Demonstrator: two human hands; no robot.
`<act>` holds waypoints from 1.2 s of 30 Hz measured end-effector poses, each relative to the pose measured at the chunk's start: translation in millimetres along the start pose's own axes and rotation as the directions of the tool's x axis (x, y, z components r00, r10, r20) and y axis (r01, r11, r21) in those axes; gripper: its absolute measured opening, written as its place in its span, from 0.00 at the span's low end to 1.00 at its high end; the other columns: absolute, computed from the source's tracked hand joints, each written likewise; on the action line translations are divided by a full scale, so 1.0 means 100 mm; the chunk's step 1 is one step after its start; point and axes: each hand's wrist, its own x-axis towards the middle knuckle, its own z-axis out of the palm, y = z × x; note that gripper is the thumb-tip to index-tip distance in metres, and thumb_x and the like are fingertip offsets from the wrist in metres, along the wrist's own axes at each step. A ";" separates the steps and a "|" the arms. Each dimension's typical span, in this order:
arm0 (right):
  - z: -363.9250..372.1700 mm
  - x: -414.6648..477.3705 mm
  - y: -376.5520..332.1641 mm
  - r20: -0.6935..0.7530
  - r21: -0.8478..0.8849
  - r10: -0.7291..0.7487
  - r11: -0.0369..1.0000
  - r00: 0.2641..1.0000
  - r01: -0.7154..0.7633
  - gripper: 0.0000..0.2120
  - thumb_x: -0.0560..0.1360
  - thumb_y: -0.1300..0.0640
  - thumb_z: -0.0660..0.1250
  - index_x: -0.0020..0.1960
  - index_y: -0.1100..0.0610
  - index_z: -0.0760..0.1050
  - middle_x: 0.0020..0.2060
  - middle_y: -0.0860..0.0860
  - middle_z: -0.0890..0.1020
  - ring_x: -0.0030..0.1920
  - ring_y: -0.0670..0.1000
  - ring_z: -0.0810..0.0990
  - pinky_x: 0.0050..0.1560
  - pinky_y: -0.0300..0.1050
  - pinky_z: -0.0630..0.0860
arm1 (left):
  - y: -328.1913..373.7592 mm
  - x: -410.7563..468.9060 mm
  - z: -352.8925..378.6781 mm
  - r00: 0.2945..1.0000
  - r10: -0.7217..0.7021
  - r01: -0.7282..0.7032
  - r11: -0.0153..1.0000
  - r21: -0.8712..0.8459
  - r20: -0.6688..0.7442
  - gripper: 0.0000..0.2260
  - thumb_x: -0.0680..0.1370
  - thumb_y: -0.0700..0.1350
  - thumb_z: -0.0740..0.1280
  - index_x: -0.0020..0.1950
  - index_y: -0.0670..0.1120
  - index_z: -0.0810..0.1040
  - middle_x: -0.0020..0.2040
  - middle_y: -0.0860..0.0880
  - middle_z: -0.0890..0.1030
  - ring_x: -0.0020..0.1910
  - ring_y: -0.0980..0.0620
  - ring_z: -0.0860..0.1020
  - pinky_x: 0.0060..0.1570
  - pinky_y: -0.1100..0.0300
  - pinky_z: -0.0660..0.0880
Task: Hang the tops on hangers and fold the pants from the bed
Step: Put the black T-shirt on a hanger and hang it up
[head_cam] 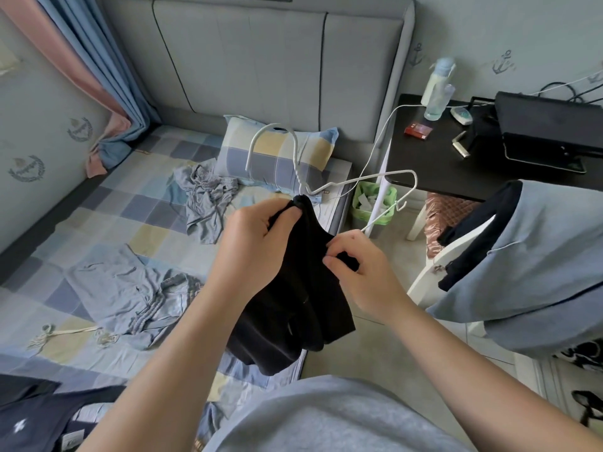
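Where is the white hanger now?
Head view, centre: the white hanger sticks out of the black top, which the left hand grips at its neck and the right hand pinches lower, before the checked pillow.

Black top (pixel 293 288) on a white hanger (pixel 299 181), neck in the left hand (pixel 251 236), fabric in the right hand (pixel 362 265).

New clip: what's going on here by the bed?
A person is putting a black top onto a white hanger. The left hand grips the fabric bunched at the hanger's neck, and the right hand pinches the cloth lower down. One hanger arm sticks out bare to the right, so the top is not fully on. On the bed lie a crumpled grey garment and a flat grey garment.
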 end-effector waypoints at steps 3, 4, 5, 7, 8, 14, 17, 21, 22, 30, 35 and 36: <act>0.03 -0.08 0.01 0.123 0.094 0.007 0.995 0.992 -0.019 0.10 0.80 0.57 0.63 0.52 0.44 0.78 0.52 0.40 0.82 0.58 0.45 0.80 0.62 0.47 0.75 | -0.05 -0.01 -0.04 1.000 -0.022 0.022 1.000 -0.010 -0.022 0.12 0.81 0.46 0.64 0.41 0.40 0.78 0.32 0.40 0.73 0.26 0.54 0.65 0.26 0.63 0.58; 0.07 -0.10 0.02 0.164 0.115 0.031 0.992 0.986 -0.050 0.13 0.81 0.58 0.62 0.53 0.38 0.75 0.53 0.38 0.82 0.57 0.44 0.80 0.61 0.44 0.75 | -0.06 -0.02 -0.05 0.999 -0.023 0.022 1.000 -0.010 -0.026 0.13 0.81 0.46 0.64 0.41 0.39 0.78 0.32 0.39 0.73 0.26 0.50 0.65 0.26 0.62 0.59; 0.12 -0.11 0.04 0.172 0.119 0.054 0.990 0.984 -0.075 0.16 0.81 0.59 0.62 0.55 0.35 0.71 0.54 0.37 0.81 0.56 0.43 0.80 0.60 0.41 0.75 | -0.07 -0.02 -0.05 0.999 -0.021 0.021 1.000 -0.011 -0.025 0.13 0.81 0.46 0.64 0.41 0.39 0.77 0.33 0.39 0.74 0.28 0.46 0.67 0.27 0.59 0.60; 0.19 -0.11 0.06 0.140 0.097 0.073 0.992 0.988 -0.087 0.21 0.80 0.59 0.65 0.61 0.34 0.67 0.54 0.37 0.78 0.55 0.42 0.78 0.56 0.35 0.74 | -0.07 -0.04 -0.05 1.000 -0.013 0.013 1.000 -0.018 -0.017 0.13 0.81 0.45 0.64 0.40 0.41 0.77 0.32 0.41 0.74 0.30 0.45 0.68 0.28 0.59 0.61; 0.22 -0.09 0.07 0.134 0.064 0.068 0.995 0.989 -0.077 0.21 0.80 0.58 0.66 0.63 0.35 0.68 0.55 0.39 0.76 0.56 0.42 0.76 0.56 0.35 0.73 | -0.06 -0.05 -0.04 1.000 -0.012 0.012 1.000 -0.023 -0.011 0.13 0.81 0.45 0.64 0.39 0.41 0.77 0.32 0.42 0.74 0.30 0.46 0.68 0.28 0.59 0.61; 0.23 -0.04 0.07 0.152 0.025 0.046 0.998 0.987 -0.050 0.05 0.78 0.62 0.67 0.47 0.53 0.76 0.53 0.45 0.79 0.58 0.47 0.77 0.61 0.48 0.73 | -0.08 -0.09 -0.03 1.000 -0.027 0.028 0.998 -0.050 0.010 0.12 0.81 0.45 0.65 0.39 0.41 0.77 0.31 0.43 0.73 0.28 0.55 0.66 0.28 0.62 0.61; 0.22 -0.09 0.05 0.190 0.084 0.024 0.996 0.982 -0.041 0.03 0.75 0.64 0.64 0.43 0.59 0.72 0.40 0.52 0.78 0.43 0.53 0.77 0.48 0.52 0.74 | -0.10 -0.09 -0.03 0.999 -0.035 0.035 0.997 -0.069 0.005 0.12 0.81 0.44 0.65 0.37 0.46 0.78 0.30 0.47 0.72 0.28 0.57 0.65 0.28 0.64 0.60; 0.17 -0.14 0.09 0.168 0.188 0.032 0.980 0.985 -0.063 0.09 0.71 0.64 0.64 0.40 0.55 0.64 0.34 0.48 0.69 0.37 0.48 0.68 0.42 0.41 0.68 | -0.16 -0.09 -0.09 0.998 -0.061 0.061 0.996 -0.069 0.006 0.13 0.81 0.46 0.65 0.37 0.47 0.78 0.27 0.47 0.70 0.26 0.57 0.64 0.27 0.63 0.59; 0.14 -0.15 0.12 0.188 0.195 0.054 0.976 0.981 -0.091 0.10 0.72 0.63 0.66 0.42 0.55 0.64 0.34 0.46 0.70 0.37 0.48 0.69 0.41 0.40 0.68 | -0.18 -0.10 -0.12 0.998 -0.068 0.068 0.995 -0.073 0.002 0.13 0.81 0.46 0.66 0.36 0.49 0.78 0.26 0.50 0.69 0.25 0.58 0.64 0.26 0.65 0.59; -0.31 -0.06 0.53 0.343 -0.382 0.271 0.915 0.899 -0.131 0.05 0.78 0.53 0.70 0.50 0.43 0.81 0.41 0.39 0.83 0.44 0.41 0.78 0.58 0.45 0.70 | -0.29 -0.10 -0.46 0.997 -0.039 0.037 0.999 0.017 0.072 0.08 0.81 0.50 0.66 0.44 0.56 0.82 0.31 0.43 0.77 0.24 0.51 0.68 0.26 0.64 0.64; -0.61 -0.02 0.73 0.232 -0.604 0.152 0.797 0.961 0.019 0.04 0.79 0.52 0.68 0.50 0.47 0.81 0.49 0.39 0.78 0.65 0.46 0.71 0.76 0.53 0.44 | -0.41 -0.11 -0.73 0.976 -0.068 0.046 0.993 0.107 0.208 0.06 0.80 0.55 0.65 0.48 0.60 0.83 0.38 0.46 0.83 0.35 0.44 0.79 0.36 0.59 0.74; -0.65 -0.02 0.74 0.210 -0.625 0.129 0.780 0.969 0.032 0.05 0.79 0.52 0.68 0.51 0.49 0.82 0.50 0.38 0.77 0.67 0.46 0.70 0.75 0.52 0.44 | -0.43 -0.12 -0.77 0.966 -0.088 0.061 0.991 0.117 0.241 0.07 0.79 0.57 0.65 0.49 0.62 0.83 0.39 0.47 0.84 0.37 0.43 0.80 0.39 0.54 0.77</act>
